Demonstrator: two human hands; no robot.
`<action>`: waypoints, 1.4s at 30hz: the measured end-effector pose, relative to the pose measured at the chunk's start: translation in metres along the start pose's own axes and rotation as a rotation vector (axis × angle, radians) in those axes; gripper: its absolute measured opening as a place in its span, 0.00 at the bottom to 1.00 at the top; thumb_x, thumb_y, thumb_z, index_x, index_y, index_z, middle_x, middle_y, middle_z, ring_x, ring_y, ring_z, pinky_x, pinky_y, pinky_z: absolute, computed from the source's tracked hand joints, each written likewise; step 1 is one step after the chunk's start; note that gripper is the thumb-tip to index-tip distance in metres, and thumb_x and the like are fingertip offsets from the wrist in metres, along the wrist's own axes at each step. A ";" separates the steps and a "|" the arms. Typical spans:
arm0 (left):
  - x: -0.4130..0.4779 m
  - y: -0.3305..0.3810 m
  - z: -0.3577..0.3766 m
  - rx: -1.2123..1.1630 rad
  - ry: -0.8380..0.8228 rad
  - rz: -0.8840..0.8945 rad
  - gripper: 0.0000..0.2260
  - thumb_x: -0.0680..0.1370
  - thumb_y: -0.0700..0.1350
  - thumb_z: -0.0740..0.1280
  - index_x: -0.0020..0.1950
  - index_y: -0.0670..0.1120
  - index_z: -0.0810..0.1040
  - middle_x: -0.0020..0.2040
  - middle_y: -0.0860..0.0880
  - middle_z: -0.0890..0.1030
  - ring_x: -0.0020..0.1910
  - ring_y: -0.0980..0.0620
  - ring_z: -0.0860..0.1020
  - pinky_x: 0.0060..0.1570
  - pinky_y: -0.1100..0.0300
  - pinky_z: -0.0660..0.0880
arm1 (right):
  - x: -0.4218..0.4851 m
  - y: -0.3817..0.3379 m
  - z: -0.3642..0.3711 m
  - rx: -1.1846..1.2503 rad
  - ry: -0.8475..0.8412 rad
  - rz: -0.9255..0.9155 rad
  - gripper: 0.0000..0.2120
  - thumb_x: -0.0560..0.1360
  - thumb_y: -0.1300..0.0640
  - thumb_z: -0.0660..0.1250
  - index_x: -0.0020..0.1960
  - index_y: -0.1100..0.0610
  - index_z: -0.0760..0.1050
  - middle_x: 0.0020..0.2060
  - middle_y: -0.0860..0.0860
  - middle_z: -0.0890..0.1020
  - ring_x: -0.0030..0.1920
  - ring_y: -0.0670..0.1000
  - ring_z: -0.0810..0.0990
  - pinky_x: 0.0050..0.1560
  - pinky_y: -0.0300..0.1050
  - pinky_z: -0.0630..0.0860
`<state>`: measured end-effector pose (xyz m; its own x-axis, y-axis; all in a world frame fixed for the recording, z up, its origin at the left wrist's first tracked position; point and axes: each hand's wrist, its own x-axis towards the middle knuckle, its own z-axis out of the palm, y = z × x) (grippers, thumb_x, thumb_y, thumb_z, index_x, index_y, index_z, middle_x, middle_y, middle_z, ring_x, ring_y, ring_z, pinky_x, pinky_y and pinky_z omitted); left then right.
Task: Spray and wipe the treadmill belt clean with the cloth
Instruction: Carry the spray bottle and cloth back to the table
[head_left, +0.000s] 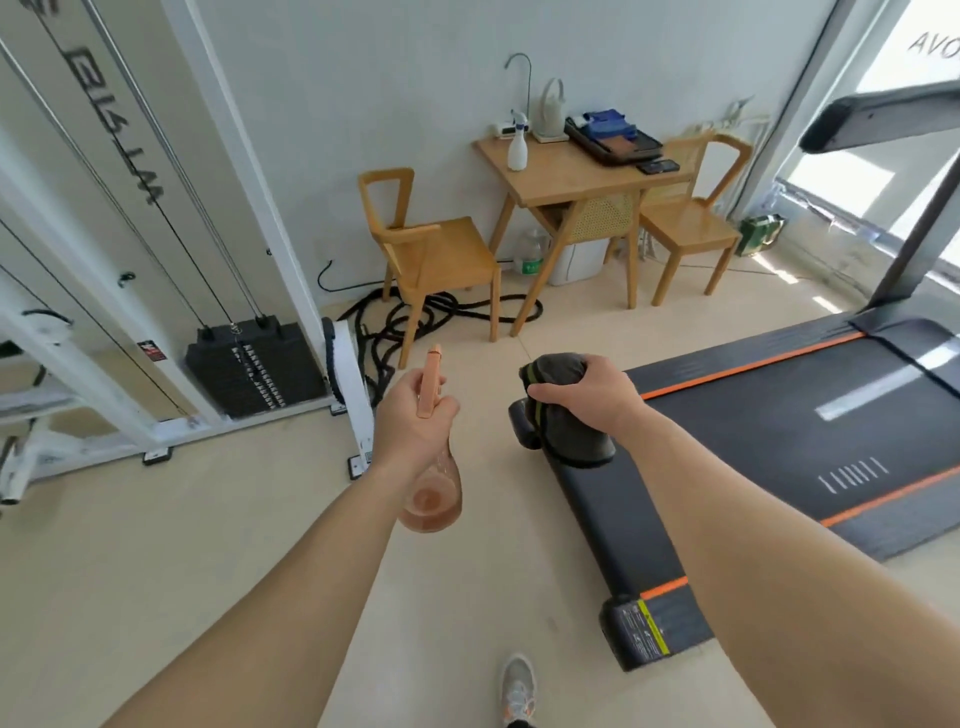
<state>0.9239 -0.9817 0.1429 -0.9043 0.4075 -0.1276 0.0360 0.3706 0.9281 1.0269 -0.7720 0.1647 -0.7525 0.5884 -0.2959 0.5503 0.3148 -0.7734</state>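
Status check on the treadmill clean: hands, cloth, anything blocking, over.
Left hand grips pink spray bottle. Right hand grips bunched dark cloth over near end of treadmill belt. Nothing seen in the way.

Translucent pink plastic spray bottle (430, 499), soft grey cloth (563, 410), matt black rubbery belt (810, 421), pale wood table (566, 171).

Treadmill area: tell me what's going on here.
A person stands at the rear end of the treadmill. Their left hand grips a pink spray bottle over the floor, with the nozzle aimed ahead, not at the treadmill belt. Their right hand clutches a bunched grey cloth at the deck's rear corner. Wiping the belt hasn't started yet.
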 end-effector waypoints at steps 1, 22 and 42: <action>0.028 0.010 0.003 0.003 0.013 -0.006 0.10 0.76 0.45 0.69 0.57 0.53 0.79 0.51 0.49 0.82 0.51 0.43 0.84 0.60 0.41 0.80 | 0.030 -0.010 -0.006 0.007 -0.008 0.001 0.33 0.70 0.41 0.77 0.70 0.53 0.72 0.56 0.50 0.79 0.55 0.53 0.75 0.54 0.49 0.73; 0.648 0.186 0.101 0.121 -0.149 0.226 0.07 0.78 0.46 0.70 0.54 0.56 0.78 0.48 0.45 0.84 0.50 0.43 0.83 0.53 0.43 0.81 | 0.575 -0.159 -0.122 0.065 0.267 0.108 0.31 0.68 0.39 0.78 0.66 0.50 0.75 0.53 0.48 0.79 0.54 0.53 0.76 0.53 0.49 0.73; 1.033 0.267 0.349 0.300 -0.249 0.358 0.08 0.80 0.50 0.71 0.57 0.53 0.76 0.53 0.49 0.79 0.49 0.50 0.79 0.50 0.52 0.77 | 0.979 -0.134 -0.278 0.265 0.225 0.344 0.34 0.69 0.33 0.74 0.64 0.56 0.73 0.50 0.51 0.80 0.50 0.52 0.79 0.51 0.50 0.75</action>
<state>0.1473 -0.1706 0.1369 -0.6861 0.7245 0.0658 0.4770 0.3797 0.7927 0.3166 -0.0311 0.1339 -0.4302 0.7804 -0.4537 0.6204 -0.1095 -0.7766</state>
